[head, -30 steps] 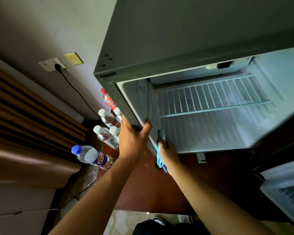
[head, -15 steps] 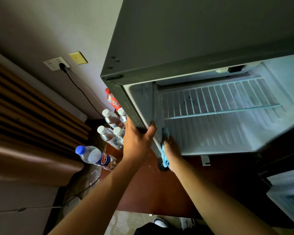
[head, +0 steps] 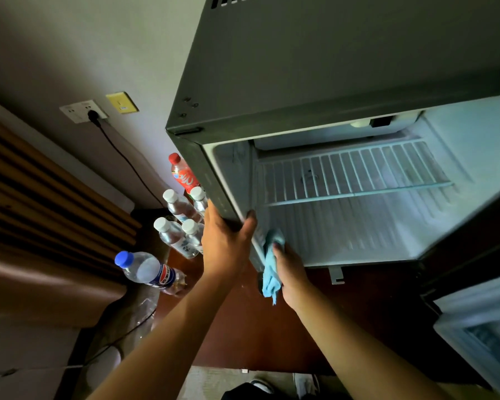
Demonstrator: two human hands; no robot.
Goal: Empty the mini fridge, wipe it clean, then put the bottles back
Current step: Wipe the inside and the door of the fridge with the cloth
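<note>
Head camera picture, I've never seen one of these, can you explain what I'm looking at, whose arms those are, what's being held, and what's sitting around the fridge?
There is no machine here. The camera is worn on a person's head and looks forward and down, so the two bare arms reaching up from the bottom of the picture are that person's own.

In front of them is a mini fridge with its door swung open; inside you can see a wire shelf and no bottles.

The left hand grips the fridge's front left edge, thumb hooked over the frame. The right hand holds a blue cloth against the inner left wall near the bottom.

Left of the fridge stand the bottles: four clear ones with white caps, a red-capped bottle behind them, and a blue-capped bottle nearer the person. A power cord runs from a wall socket.
</note>
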